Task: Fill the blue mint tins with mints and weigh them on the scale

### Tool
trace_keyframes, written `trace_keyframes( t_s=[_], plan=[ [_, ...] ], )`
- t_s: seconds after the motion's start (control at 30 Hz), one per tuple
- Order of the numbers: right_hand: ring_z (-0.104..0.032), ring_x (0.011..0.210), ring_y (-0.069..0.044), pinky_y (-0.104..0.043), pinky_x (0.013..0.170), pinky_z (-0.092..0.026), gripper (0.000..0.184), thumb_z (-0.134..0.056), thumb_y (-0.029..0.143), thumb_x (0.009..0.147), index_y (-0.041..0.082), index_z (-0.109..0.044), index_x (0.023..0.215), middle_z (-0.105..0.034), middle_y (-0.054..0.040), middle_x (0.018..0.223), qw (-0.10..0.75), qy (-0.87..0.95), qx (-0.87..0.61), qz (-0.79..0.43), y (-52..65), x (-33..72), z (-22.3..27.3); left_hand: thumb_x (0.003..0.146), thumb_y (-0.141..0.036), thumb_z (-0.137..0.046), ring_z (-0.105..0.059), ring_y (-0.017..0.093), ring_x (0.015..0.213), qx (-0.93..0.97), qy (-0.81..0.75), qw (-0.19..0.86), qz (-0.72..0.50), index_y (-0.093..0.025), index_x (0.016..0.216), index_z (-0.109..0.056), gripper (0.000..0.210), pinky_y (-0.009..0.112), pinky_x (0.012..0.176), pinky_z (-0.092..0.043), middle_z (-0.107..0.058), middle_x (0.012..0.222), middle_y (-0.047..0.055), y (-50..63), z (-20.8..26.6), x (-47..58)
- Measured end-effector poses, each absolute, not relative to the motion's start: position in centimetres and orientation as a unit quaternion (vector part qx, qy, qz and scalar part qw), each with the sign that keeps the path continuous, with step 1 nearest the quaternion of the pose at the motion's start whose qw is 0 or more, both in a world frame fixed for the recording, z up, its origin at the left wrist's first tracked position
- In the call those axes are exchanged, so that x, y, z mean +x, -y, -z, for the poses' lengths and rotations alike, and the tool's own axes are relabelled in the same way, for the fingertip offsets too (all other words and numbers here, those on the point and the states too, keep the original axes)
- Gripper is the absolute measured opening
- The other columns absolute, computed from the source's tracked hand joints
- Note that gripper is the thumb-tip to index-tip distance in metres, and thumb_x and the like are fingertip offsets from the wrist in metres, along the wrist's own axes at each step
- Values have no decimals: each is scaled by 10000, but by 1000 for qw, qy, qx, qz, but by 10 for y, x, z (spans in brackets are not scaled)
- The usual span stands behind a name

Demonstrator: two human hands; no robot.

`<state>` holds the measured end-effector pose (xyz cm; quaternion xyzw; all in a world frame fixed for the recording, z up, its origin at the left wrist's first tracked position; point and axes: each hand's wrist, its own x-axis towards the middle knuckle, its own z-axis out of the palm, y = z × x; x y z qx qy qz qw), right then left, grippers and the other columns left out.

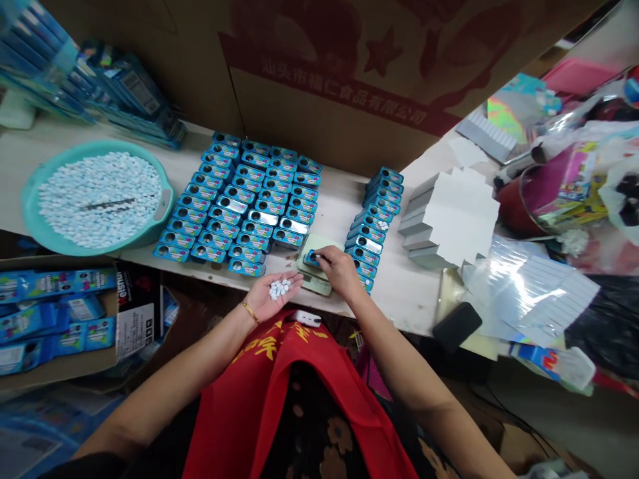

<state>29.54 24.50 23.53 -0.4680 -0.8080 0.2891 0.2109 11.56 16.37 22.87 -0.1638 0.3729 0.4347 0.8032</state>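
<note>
At the left of the frame sits a teal basin (30,213) heaped with white tablets. Right of it, blue tins (239,199) stand in rows. At lower centre your left hand (273,295) lies palm up, fingers apart, cupping a few tablets (279,288). Just right, your right hand (339,269) pinches one blue tin (311,258) resting on a small green scale (319,283).

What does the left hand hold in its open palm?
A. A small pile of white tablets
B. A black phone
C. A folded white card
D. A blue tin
A: the left hand lies palm up with white tablets on it, while the right hand touches a blue tin on the table.
</note>
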Motion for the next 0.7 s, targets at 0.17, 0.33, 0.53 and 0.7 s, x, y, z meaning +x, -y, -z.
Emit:
trace_keyframes(
  t_s=[0.17,0.33,0.53,0.7],
  plan=[
    [-581,831,-154,-281,764,-460,171,-480,178,793,194,-625,883,-634,-45,874,241,787,-479,-304,-243,298,-243,749,-106,-456,-549,253,1018,-181,-380,796,-434,-11,1020,-567,308,337,852,-466,-630,990,190,-156,-228,111],
    [-578,806,-147,-290,744,-462,167,-463,210,810,209,-628,838,-631,-29,831,306,742,-527,-278,-232,315,-252,763,-107,-445,-582,234,965,-186,-390,791,-433,-30,1053,-560,321,321,812,-490,-646,948,175,-149,-223,102],
    [-572,801,-158,-311,710,-470,165,-469,248,807,201,-623,845,-624,-42,847,339,683,-601,-239,-210,352,-246,769,-97,-428,-604,226,919,-208,-420,772,-429,-44,1054,-552,315,319,780,-508,-650,927,174,-132,-214,90],
    [-559,808,-156,-283,640,-476,185,-482,247,795,192,-602,925,-594,-55,901,348,665,-618,-235,-208,363,-239,764,-94,-431,-569,247,987,-205,-431,774,-415,-50,1026,-554,293,349,811,-493,-626,1001,180,-126,-217,85]
  ],
)
